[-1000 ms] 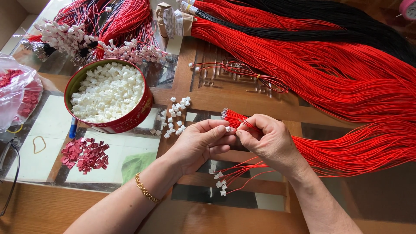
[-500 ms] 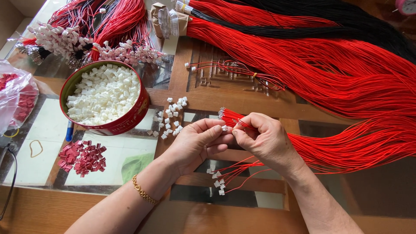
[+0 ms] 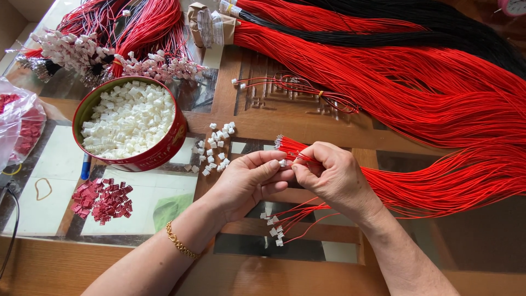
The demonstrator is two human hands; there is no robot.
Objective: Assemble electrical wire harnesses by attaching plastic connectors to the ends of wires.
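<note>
Where the two hands meet near the middle of the view, a thin bundle of red wires (image 3: 293,148) ends in small metal tips that fan out toward ten o'clock, the rest of it trailing off to three o'clock across the glass tabletop (image 3: 164,192). Pinched shut, the left hand (image 3: 249,181) presses a tiny white connector (image 3: 282,163) between thumb and forefinger against the wire ends. Clenched too, the right hand (image 3: 331,175) grips the bundle just behind its tips, fingers curled round it. At six o'clock below the hands lie finished wires with white plugs (image 3: 276,230). Loose white connectors (image 3: 216,151) sit scattered at ten o'clock from the hands. Farther at nine o'clock stands a round red tin (image 3: 164,151) full of white connectors, with a small heap of red connectors (image 3: 104,198) nearer the viewer. At the far edge stretch thick hanks of red and black wire (image 3: 394,60).
</note>
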